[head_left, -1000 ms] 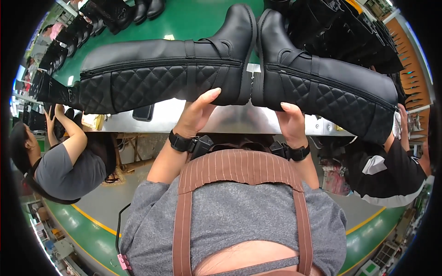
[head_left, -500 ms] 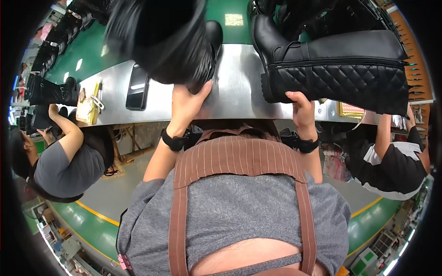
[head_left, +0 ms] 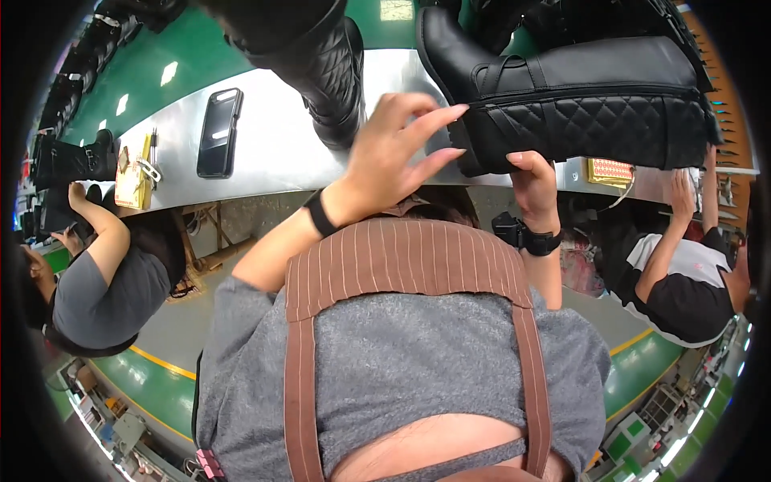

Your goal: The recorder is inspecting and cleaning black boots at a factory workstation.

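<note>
A tall black boot (head_left: 594, 76) with a quilted shaft panel, strap and long side zipper lies on its side over the metal table, toe to the far left. My right hand (head_left: 534, 189) grips its near edge by the heel, thumb showing and fingers partly hidden under it. Fingers apart, my left hand (head_left: 389, 157) reaches to the boot's heel end, its fingertips close to the end of the zipper; whether they touch is unclear. A second black quilted boot (head_left: 333, 84) stands upright beyond my left hand, its top cut off by the frame edge.
On the metal table (head_left: 277, 149) lie a black phone (head_left: 219, 132) and a yellow pad (head_left: 132, 173) with small tools. A red-and-white card (head_left: 610, 172) sits at right. More black boots (head_left: 562, 32) stand behind. Co-workers (head_left: 112, 265) (head_left: 683, 273) sit on both sides.
My left hand has let go of the second boot, which now stands upright on the table, and has moved right to the lying boot's heel. My right hand stays on the lying boot.
</note>
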Demonstrator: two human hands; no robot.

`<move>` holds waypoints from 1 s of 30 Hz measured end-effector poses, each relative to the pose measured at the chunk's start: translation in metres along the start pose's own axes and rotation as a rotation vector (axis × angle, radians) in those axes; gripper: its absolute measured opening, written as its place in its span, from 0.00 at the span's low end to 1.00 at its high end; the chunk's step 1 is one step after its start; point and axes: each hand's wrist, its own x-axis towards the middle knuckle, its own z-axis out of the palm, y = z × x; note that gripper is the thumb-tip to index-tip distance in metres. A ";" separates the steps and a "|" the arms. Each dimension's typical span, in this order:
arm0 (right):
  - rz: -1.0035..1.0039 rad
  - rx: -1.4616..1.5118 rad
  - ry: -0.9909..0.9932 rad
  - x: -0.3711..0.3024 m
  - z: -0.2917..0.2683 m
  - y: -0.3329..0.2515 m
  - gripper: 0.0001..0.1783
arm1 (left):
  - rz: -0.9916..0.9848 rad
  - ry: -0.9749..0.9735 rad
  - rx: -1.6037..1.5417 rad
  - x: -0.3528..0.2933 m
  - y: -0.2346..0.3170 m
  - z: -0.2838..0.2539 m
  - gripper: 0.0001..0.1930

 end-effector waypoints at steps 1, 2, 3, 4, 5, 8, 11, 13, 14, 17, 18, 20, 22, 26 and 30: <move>-0.029 0.003 -0.017 -0.003 0.003 0.001 0.08 | -0.101 -0.052 -0.100 0.008 0.000 0.011 0.28; 0.013 0.047 -0.008 -0.003 0.007 0.001 0.08 | -0.107 -0.033 -0.144 0.013 0.000 0.019 0.28; -0.010 0.048 0.004 -0.006 0.011 0.002 0.09 | -0.129 -0.024 -0.186 0.016 0.000 0.028 0.28; -0.043 0.050 0.011 -0.008 0.013 0.001 0.10 | -0.151 -0.029 -0.228 0.018 0.000 0.033 0.29; -0.062 0.040 -0.058 -0.009 0.016 0.001 0.13 | -0.147 0.011 -0.270 0.017 0.000 0.038 0.28; -0.035 -0.018 0.007 -0.011 0.021 -0.003 0.18 | -0.141 0.037 -0.292 0.015 -0.001 0.041 0.27; -0.028 -0.028 0.020 -0.011 0.026 -0.006 0.24 | -0.224 0.014 -0.332 0.014 -0.001 0.038 0.24; -0.068 -0.050 -0.008 -0.009 0.029 -0.005 0.27 | -0.186 0.024 -0.306 0.015 -0.002 0.037 0.24; -0.083 -0.061 -0.020 -0.009 0.030 -0.005 0.28 | -0.183 0.019 -0.297 0.015 -0.002 0.037 0.24; -0.109 -0.086 -0.034 -0.007 0.032 -0.005 0.30 | -0.198 -0.011 -0.309 0.017 -0.001 0.035 0.23; -0.116 -0.090 -0.036 -0.008 0.033 -0.005 0.30 | -0.203 -0.017 -0.304 0.017 0.000 0.035 0.22; -0.138 -0.095 -0.047 -0.008 0.032 -0.006 0.30 | -0.208 -0.016 -0.302 0.018 0.001 0.034 0.21; -0.156 -0.125 -0.058 -0.008 0.033 -0.006 0.30 | -0.210 -0.007 -0.325 0.020 0.003 0.033 0.20; -0.242 -0.253 -0.124 -0.009 0.037 -0.007 0.28 | -0.301 -0.020 -0.390 0.027 0.002 0.031 0.15; -0.234 -0.270 -0.139 -0.012 0.046 -0.007 0.27 | -0.387 0.032 -0.351 0.033 0.003 0.033 0.07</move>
